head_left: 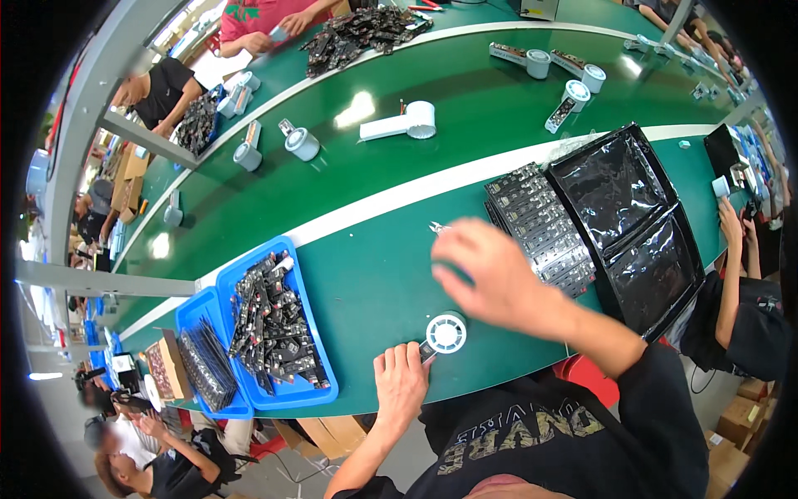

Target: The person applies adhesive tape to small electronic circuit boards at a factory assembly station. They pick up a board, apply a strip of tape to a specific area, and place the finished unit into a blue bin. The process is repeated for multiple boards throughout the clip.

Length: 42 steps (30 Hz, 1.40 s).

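Sitting at ten o'clock from the left hand (401, 382), a blue tray (307, 291) carries a jumbled heap of dark circuit parts (274, 324), well apart from the work. The left hand has its fingers curled over the handle of a white round-headed device (446, 333) at the green bench (357, 283); a firm, low hold should keep the head from twisting, with fingertips best kept off the slotted face. That head lies between one and two o'clock from this grip, just past the fingertips. At one o'clock from the head hovers the right hand (490, 270), blurred, fingers and thumb bent; whether they grasp the silver tool tip (438, 227) showing at their ten o'clock, I cannot tell. Any tool there would be safest pointed away from the left fingers. At the right hand's two o'clock lie stacked circuit boards (540, 229), with glossy black plastic (619, 191) beyond.
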Tool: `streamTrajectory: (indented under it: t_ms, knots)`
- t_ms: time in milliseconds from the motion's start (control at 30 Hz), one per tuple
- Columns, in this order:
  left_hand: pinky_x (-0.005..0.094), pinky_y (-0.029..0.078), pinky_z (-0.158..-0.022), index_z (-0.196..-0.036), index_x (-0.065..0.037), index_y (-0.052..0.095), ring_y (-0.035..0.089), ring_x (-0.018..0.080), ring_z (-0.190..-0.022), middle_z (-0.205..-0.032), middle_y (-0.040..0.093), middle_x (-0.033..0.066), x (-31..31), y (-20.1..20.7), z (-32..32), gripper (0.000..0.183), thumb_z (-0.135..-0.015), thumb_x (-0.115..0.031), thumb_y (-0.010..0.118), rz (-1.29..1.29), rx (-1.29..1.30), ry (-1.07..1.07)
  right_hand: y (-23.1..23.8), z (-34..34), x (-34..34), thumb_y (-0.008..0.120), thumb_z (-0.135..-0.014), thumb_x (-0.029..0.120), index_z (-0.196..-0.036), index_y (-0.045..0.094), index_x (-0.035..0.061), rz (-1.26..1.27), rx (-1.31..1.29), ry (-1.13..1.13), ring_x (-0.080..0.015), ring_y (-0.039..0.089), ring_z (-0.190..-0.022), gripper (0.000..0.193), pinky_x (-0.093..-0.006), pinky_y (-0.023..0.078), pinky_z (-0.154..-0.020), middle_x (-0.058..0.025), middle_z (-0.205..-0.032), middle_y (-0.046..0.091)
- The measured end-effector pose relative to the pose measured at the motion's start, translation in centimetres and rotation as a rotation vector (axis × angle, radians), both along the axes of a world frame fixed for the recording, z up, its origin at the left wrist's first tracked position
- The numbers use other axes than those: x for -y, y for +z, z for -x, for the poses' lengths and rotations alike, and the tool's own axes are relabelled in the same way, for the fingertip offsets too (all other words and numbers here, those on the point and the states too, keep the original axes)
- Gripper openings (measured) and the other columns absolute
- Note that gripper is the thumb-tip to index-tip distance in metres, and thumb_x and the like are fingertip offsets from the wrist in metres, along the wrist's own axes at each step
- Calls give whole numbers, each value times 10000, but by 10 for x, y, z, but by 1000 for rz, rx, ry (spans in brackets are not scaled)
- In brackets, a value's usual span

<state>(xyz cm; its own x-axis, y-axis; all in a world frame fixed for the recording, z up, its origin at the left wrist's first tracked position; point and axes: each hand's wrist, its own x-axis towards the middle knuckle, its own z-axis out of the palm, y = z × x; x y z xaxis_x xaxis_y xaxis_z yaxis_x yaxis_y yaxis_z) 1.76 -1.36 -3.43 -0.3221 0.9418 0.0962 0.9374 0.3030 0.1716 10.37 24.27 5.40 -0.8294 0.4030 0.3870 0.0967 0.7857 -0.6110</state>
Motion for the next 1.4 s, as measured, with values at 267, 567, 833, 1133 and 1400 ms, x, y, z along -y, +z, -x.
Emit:
streamTrajectory:
  t_ms: [267,567,833,1133,1400]
  knots:
    - [428,445,-832,-1182,-62,599,585,268,-904,-964,590,80,-4,-3,-6,384,-924,-297,760,-121,-10,51,-51,145,-178,815,-835,528,-1439,541,88,125,169,-627,-473,548,-1264,795,-539,491,-1063,-279,-1399,525]
    - [443,445,-793,-1131,-52,571,604,305,-864,-961,594,120,20,46,51,319,-957,-262,737,-203,3,248,-97,192,-242,929,-730,492,-1307,604,-14,613,376,-644,-284,648,-1069,834,-440,553,-746,-160,-1276,652]
    - [503,523,-804,-1278,38,562,673,415,-968,-1107,645,238,-63,62,199,410,-1034,-284,628,-281,-86,217,-40,140,-155,914,-625,246,-1345,569,74,77,135,-309,-376,615,-1141,817,-449,521,-1020,-197,-1185,618]
    - [556,527,-858,-1235,-7,591,680,384,-1059,-1123,686,193,-302,2,277,408,-1043,-367,611,-312,-126,75,4,0,2,822,-707,64,-1270,545,-23,9,-58,73,-438,663,-1089,634,-478,564,-947,-237,-1184,654]
    - [604,438,-1046,-1423,-35,536,552,383,-1314,-1391,590,204,-372,-30,257,617,-1008,-479,636,-173,-20,107,-46,-34,78,827,-726,38,-1280,526,34,300,-11,-78,-441,666,-1095,630,-489,571,-916,-213,-1184,644]
